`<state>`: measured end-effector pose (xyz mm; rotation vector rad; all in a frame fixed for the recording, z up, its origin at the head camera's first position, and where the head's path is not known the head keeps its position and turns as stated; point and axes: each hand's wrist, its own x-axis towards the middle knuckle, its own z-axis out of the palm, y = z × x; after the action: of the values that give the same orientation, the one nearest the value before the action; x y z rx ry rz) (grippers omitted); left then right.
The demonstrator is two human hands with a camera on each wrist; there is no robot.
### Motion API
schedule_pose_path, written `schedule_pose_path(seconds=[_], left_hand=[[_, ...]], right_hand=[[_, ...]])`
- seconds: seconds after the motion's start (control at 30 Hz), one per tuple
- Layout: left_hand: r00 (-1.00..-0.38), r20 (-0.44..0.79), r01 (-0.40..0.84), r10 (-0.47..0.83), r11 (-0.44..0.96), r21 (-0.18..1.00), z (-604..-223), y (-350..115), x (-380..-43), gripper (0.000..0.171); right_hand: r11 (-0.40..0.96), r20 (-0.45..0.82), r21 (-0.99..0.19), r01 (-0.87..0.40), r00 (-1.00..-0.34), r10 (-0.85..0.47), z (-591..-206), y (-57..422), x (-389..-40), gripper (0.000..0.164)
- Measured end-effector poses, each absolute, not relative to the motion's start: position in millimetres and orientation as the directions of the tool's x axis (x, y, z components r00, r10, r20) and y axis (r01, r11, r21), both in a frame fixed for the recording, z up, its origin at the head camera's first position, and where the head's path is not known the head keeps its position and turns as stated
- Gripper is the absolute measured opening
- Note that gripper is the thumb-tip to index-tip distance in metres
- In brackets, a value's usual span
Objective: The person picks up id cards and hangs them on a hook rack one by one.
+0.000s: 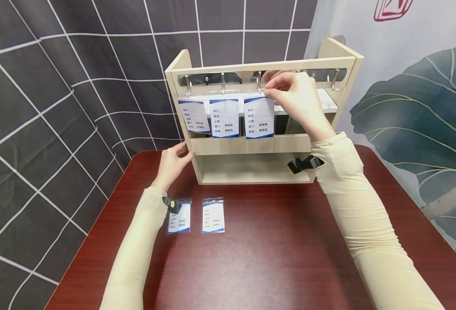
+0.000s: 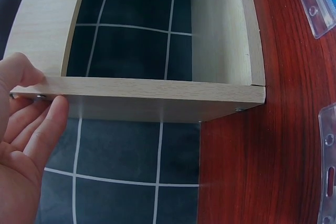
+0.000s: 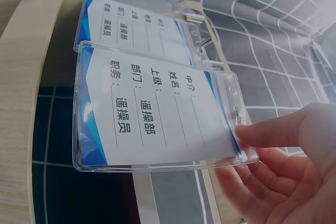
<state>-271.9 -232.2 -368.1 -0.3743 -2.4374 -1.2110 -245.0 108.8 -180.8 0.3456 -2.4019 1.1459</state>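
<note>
Two badges [image 1: 213,217] on table [image 1: 267,262], wrist camera [image 1: 175,207] overlapping one

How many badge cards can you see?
5: left card, middle card and right card at the front of the shelf; two on the table, one partly covered card and one uncovered card. Others could be hidden.

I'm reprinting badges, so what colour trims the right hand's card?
Blue trim on the card, clearest in the right wrist view.
</note>
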Motion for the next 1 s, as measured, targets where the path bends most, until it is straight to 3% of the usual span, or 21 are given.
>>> schedule_pose_path(seconds=[0.5, 0.73, 1.0], left_hand=[[-0.887, 0.459, 0.4, 0.054, 0.589, 0.702, -368, -230, -270, 0.041], [-0.882, 0.468, 0.406, 0.051, 0.587, 0.701, -371, -232, -271, 0.04], [-0.889, 0.454, 0.398, 0.056, 0.582, 0.709, -381, -233, -267, 0.042]], right_hand=[[0.662, 0.511, -0.634, -0.399, -0.859, -0.028, -178, 105, -244, 0.019], [0.697, 0.575, -0.569, -0.435, -0.817, -0.04, -187, 100, -256, 0.018], [0.683, 0.508, -0.59, -0.431, -0.856, -0.101, -189, 107, -248, 0.017]])
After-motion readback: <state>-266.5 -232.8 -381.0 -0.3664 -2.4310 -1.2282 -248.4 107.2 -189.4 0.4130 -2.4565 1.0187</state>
